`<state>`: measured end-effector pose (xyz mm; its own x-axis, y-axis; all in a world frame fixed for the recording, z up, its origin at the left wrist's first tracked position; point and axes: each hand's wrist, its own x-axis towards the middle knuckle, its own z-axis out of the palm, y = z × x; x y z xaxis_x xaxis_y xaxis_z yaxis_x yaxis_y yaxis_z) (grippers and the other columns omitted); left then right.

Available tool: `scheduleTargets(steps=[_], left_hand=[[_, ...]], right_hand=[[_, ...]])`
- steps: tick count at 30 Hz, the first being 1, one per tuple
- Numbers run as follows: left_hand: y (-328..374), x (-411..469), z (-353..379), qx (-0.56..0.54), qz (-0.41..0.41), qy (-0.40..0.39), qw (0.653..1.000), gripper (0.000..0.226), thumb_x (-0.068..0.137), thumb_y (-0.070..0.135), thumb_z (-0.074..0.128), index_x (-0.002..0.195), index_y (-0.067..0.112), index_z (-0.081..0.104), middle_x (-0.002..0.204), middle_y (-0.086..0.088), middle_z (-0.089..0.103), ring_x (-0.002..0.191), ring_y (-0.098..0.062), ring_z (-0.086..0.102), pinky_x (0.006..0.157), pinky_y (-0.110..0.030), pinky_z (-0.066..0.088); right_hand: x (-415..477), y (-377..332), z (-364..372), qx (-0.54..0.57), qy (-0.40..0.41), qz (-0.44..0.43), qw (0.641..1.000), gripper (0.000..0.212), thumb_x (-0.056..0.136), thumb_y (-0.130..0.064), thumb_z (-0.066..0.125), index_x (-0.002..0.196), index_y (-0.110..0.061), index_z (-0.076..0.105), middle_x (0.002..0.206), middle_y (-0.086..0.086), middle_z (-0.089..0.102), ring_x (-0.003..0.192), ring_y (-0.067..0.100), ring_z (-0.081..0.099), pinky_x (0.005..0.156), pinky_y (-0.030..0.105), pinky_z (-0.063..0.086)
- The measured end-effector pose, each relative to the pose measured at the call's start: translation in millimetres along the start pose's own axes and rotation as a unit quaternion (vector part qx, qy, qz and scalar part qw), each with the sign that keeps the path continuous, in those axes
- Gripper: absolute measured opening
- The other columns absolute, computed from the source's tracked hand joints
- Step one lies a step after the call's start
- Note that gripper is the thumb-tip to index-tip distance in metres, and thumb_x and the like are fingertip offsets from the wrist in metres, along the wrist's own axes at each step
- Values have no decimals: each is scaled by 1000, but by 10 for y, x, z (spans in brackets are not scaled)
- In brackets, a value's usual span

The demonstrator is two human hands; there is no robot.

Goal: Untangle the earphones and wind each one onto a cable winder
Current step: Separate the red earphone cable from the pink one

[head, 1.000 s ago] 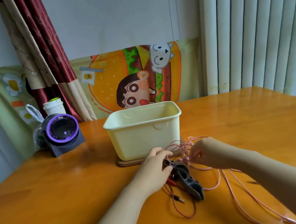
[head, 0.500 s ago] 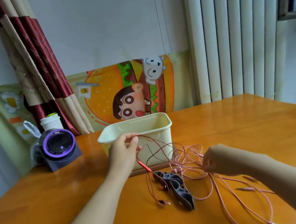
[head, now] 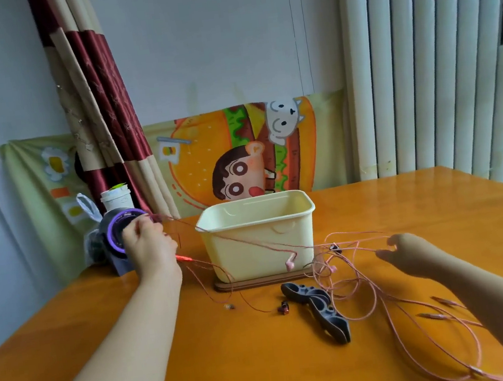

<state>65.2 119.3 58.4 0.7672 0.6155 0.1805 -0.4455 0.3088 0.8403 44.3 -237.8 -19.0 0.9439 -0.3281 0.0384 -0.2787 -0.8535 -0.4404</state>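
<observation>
Thin pink and red earphone cables (head: 355,282) lie tangled on the orange table (head: 235,368), looping out toward the right front. My left hand (head: 150,246) is raised at the far left and grips a red cable, which stretches taut across the front of the cream tub (head: 259,237). A pink earbud (head: 290,263) dangles from that stretched line. My right hand (head: 404,251) pinches pink strands at the right. Dark grey cable winders (head: 318,309) lie flat between my arms. A small dark red earbud (head: 283,308) rests on the table beside them.
The cream tub stands on a thin wooden board (head: 255,281) mid-table. A purple-ringed grey device (head: 119,239), a white cup (head: 116,199) and a plastic bag sit at the back left. A cartoon cloth hangs behind, with curtains left and right.
My left hand rose from the tangle and pulled a red cable up and far to the left, drawing it taut. My right hand shifted right, spreading the pink strands. The winders stayed put.
</observation>
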Motion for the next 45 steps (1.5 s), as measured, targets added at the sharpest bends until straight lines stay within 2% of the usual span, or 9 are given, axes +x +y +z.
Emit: scheduleTargets(steps=[7,17,21,23,25,28,33,39,45], left_hand=[[18,-52,-224,1,-54,20,998,16,103,20,41,106,19,56,65,3,40,50,-8,30,40,-17,26],[298,-175,-90,-71,-14,-115,991,29,106,25,34,89,21,57,50,10,27,40,-3,21,37,-16,22],[554,-363,39,-124,-14,-179,976,30,106,25,33,87,20,55,50,11,26,40,-3,21,40,-16,21],[682,-456,94,-142,-14,-197,970,27,106,27,34,89,20,55,49,11,26,40,-3,20,42,-17,18],[820,-493,113,-164,-3,-212,963,27,106,28,35,88,21,54,48,11,27,40,-3,19,42,-18,17],[1030,-487,79,-220,10,-204,954,29,105,30,35,86,23,56,46,11,27,39,-4,19,40,-18,19],[1030,-531,71,-245,1,-166,955,29,106,28,36,89,21,58,46,10,27,39,-5,20,40,-17,21],[980,-497,65,-258,-25,-135,956,27,104,28,41,88,20,61,46,10,31,40,-5,21,40,-18,23],[889,-440,37,-218,-25,-120,968,30,105,29,37,88,21,61,43,11,31,37,-3,22,39,-16,23]], right_hand=[[-49,12,-26,-17,-9,12,1000,29,83,-26,65,109,-11,66,98,6,66,88,23,63,76,33,55],[-607,-1173,-270,11,160,-211,964,48,78,-44,67,115,-19,48,113,-1,49,93,15,53,68,28,50],[-715,-1473,-110,7,-47,-323,945,64,84,-27,70,139,-22,38,134,0,50,115,17,52,95,27,47],[-714,-1559,7,9,-97,-343,934,45,90,-24,63,133,-17,50,126,2,58,111,16,57,93,24,47],[-619,-1547,34,85,-78,-298,947,23,97,-22,51,112,-9,64,105,6,68,95,17,64,80,22,51],[-444,-1377,-79,169,-40,-188,967,30,100,-24,45,98,-3,66,80,3,67,71,19,63,57,21,47],[-381,-1263,-306,202,-29,-160,966,38,101,-27,41,103,0,67,99,14,70,55,15,59,39,12,38],[-339,-1242,-487,188,-12,-152,970,58,104,-39,20,111,-8,69,110,29,63,59,18,66,49,23,36],[-328,-1225,-616,-217,41,-151,963,35,102,-31,34,88,-14,61,87,0,58,98,23,50,88,39,45]])
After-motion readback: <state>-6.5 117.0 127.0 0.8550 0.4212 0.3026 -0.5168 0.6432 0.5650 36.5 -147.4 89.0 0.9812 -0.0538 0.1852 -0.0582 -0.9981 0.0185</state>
